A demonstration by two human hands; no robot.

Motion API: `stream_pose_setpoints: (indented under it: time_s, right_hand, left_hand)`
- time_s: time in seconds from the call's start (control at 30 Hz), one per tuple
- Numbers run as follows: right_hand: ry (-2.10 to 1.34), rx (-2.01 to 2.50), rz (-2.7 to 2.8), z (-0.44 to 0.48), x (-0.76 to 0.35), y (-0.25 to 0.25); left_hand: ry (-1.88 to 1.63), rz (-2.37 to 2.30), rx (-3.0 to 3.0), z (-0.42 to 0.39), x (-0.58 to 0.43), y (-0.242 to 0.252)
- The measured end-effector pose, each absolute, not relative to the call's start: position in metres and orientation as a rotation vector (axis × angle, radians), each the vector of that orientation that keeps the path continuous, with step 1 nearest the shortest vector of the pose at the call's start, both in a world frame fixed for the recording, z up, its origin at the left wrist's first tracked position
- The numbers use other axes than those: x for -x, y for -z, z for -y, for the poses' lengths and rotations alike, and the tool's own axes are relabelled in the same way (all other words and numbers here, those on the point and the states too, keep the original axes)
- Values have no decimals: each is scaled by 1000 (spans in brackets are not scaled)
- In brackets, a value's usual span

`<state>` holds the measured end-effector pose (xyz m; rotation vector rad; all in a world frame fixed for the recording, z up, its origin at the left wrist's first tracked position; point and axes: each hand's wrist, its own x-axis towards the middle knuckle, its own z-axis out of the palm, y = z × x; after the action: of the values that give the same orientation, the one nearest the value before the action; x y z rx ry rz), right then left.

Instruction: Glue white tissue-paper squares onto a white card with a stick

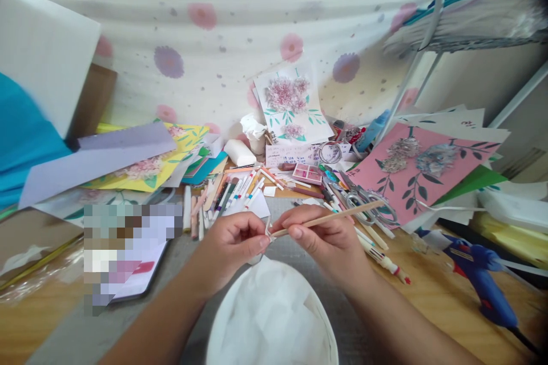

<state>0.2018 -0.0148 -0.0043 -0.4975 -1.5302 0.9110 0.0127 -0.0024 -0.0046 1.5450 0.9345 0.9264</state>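
Above the middle of the table (440, 308), we see a pale wooden stick (342, 214) gripped at a slant, the right hand (327, 242) closed on it between thumb and fingers. The left hand (240, 239) pinches a thin white strip (268, 223) at the stick's lower end, though fingertips hide exactly how the two meet. Below, a round white container (268, 319) is cut off at the bottom, and we cannot make out what its pale, blurred inside holds (nor what it stands on). The table's near edge is out of our view. Toward its left edge, pixel blocks cover much of a phone (148, 274) on the grey mat (171, 308). Near the right edge lies a blue glue gun (482, 274), its cord running out of sight. Toward the far right corner, we find a pink sheet (411, 194) with paper blooms; scissors (370, 208) partly overlap its near side, and the right hand screens some markers.
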Motion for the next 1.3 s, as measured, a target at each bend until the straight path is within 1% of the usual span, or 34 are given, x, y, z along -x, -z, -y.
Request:
stream_pose_setpoints:
  time_s: [0.4, 0.77, 0.9, 1.03, 1.3]
  right_hand:
    - [-1115, 522, 1229, -1, -213, 11]
    - [-1122, 537, 1195, -2, -217, 6]
    - [-1109, 497, 1230, -1, -216, 7]
    - [-1157, 494, 1242, 2, -212, 9]
    - [-1273, 483, 1172, 7, -197, 15]
  left_hand:
    - [-844, -910, -1523, 0, -8, 2]
    - [-845, -928, -1512, -2, -7, 2]
    - [-920, -963, -1491, -3, -9, 2]
    - [-1008, -905, -1444, -3, -10, 4]
    - [-985, -910, -1420, 1, -15, 8]
